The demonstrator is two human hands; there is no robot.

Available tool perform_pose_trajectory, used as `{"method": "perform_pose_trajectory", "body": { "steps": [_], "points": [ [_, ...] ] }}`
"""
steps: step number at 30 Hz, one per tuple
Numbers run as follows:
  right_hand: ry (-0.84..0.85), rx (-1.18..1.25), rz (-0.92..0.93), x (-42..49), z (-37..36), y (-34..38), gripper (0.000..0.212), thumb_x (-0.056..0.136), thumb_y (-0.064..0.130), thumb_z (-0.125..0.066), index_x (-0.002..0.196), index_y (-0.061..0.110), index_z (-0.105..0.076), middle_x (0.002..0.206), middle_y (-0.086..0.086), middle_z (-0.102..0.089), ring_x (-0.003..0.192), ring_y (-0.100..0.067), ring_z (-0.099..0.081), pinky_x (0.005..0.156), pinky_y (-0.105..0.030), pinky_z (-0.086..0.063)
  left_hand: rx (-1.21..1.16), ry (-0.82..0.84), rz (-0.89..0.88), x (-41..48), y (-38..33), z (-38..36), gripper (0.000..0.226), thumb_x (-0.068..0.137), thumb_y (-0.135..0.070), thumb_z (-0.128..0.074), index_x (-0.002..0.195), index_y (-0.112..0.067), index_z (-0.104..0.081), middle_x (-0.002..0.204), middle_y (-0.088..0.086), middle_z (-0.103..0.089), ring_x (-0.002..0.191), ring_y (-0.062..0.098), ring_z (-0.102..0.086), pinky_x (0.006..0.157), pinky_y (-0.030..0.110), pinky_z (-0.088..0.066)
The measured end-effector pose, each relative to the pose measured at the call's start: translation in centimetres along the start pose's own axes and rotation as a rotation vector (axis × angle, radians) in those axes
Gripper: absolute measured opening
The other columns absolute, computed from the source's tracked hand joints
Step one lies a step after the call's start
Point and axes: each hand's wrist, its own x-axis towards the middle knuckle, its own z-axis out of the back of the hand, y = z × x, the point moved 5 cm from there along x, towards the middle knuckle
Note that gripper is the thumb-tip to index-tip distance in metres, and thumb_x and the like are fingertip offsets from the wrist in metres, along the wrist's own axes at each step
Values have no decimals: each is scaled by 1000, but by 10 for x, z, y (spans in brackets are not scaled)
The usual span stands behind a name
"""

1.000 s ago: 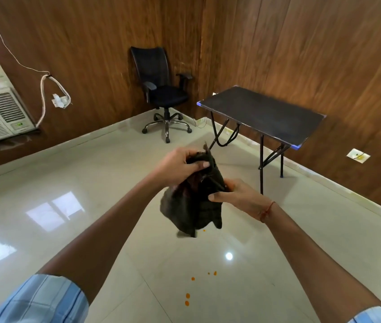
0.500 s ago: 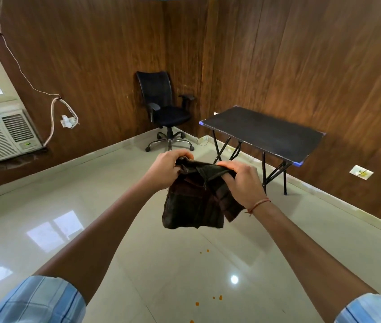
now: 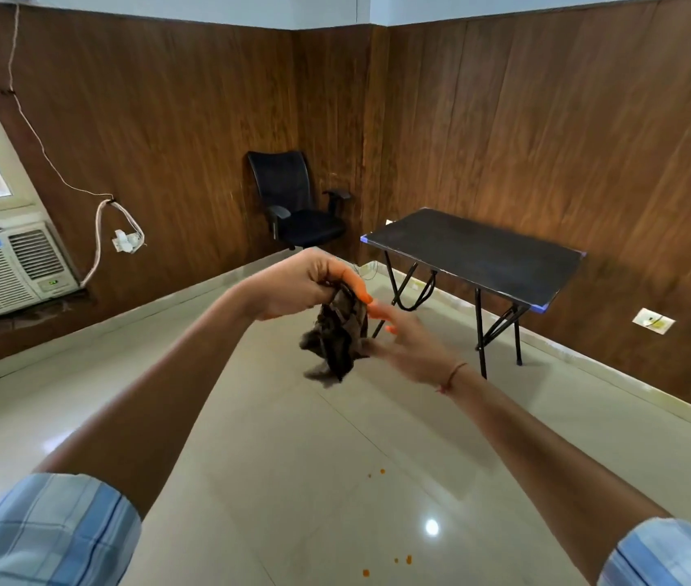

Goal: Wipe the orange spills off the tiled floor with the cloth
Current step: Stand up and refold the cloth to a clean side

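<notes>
A dark crumpled cloth (image 3: 337, 338) hangs in the air at chest height, bunched and blurred. My left hand (image 3: 297, 285) grips its top from above. My right hand (image 3: 407, 346) is beside the cloth on its right, fingers spread, touching its lower edge. Small orange spills (image 3: 381, 471) dot the glossy beige tiled floor (image 3: 271, 437) below, and more orange drops (image 3: 403, 560) lie near the bottom of the view.
A black folding table (image 3: 474, 251) stands at the right against the wood-panelled wall. A black office chair (image 3: 297, 205) sits in the far corner. An air conditioner (image 3: 5, 268) is set in the left wall with a loose cable (image 3: 98, 230).
The view has tilted up, so the spills sit lower in the frame. The cloth went from spread between both hands to bunched under my left hand. My right hand has opened and dropped.
</notes>
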Motion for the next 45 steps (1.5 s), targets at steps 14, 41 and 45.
{"method": "perform_pose_trajectory", "body": {
  "steps": [14,41,45],
  "points": [
    [296,-373,-186,11,-5,28,27,97,14,-55,123,15,-61,111,-3,-66,106,-20,-59,89,-24,-46,25,-194,107,-40,33,22,47,84,16,-55,113,-19,-69,107,-12,-70,106,13,-65,96,37,-53],
    [178,-42,-96,19,-47,20,31,88,16,-68,118,18,-64,107,1,-69,104,-14,-62,94,-34,-52,-45,-69,80,-47,26,54,32,88,16,-51,97,-7,-72,103,7,-73,105,22,-67,91,36,-54],
    [108,-37,-103,26,-25,30,11,93,24,-62,103,23,-66,90,1,-69,86,-13,-67,72,-17,-53,-154,-159,134,-54,57,62,30,87,15,-55,92,-10,-71,101,12,-72,99,25,-69,89,41,-55]
  ]
}}
